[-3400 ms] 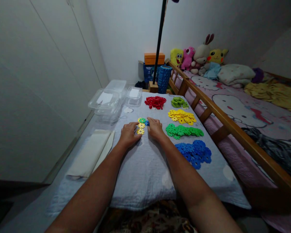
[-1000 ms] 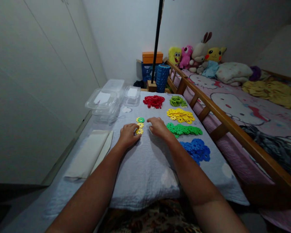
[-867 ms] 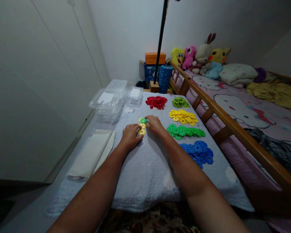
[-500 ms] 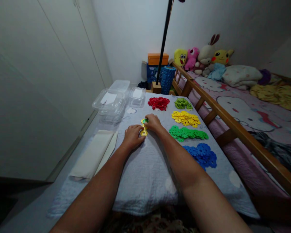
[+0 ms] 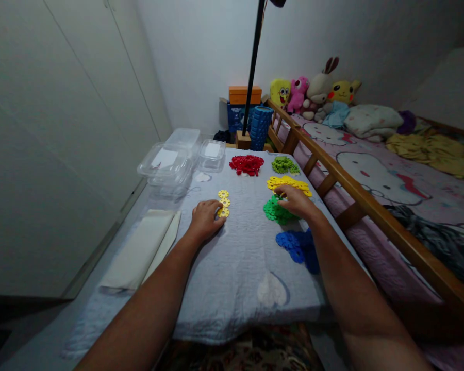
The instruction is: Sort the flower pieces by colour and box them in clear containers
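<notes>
Noting green disc gone, our disc row point(image 5: 225, 199) all yellow; left hand point(image 5: 206, 219) pinches its near end, right hand point(image 5: 296, 201), grip unclear, at green pile point(image 5: 274, 210) near tabletop's point(image 5: 247, 232) right edge.

The right hand point(image 5: 296, 201) now stands well apart from the yellow chain point(image 5: 224, 202), over the green pile point(image 5: 276, 210) and hiding its right end. The green disc is gone from beside the chain's top. The right forearm point(image 5: 344, 273) now covers the blue pile's point(image 5: 292, 243) right part.
</notes>
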`<state>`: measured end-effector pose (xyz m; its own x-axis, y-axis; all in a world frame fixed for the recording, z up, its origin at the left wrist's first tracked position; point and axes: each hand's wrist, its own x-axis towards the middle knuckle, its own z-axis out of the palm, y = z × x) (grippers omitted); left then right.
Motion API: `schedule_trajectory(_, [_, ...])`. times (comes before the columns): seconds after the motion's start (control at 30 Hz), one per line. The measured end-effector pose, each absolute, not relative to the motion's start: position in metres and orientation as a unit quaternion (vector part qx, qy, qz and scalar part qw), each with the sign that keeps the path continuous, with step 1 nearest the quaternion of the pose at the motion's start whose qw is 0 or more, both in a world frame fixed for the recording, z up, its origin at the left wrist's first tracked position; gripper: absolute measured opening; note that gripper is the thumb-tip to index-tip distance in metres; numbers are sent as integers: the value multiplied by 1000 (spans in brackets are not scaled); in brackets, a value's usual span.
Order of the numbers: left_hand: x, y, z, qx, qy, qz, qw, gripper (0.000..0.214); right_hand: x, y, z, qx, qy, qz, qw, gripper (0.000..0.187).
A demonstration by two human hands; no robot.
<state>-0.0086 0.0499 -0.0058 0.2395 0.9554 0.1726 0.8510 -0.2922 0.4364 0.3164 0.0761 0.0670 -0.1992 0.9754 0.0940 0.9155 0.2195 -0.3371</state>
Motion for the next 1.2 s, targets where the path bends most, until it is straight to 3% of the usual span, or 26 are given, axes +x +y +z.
schedule_trajectory(0.6, [-8, 50, -3, 779, 583, 195, 123, 38, 365, 46, 60, -648, -755, 74, 61, 48])
schedule_trajectory(0.77, [-8, 50, -3, 777, 585, 196, 127, 38, 359, 47, 67, -650, -752, 63, 92, 45])
schedule_trajectory(0.93, [-6, 50, -4, 771, 590, 203, 128, 39, 311, 55, 71, -618, -773, 79, 119, 43])
schedule_trajectory(1.2, [-6, 46, -2, 727, 647, 199, 112, 56, 190, 82, 46, -534, -830, 135, 85, 41])
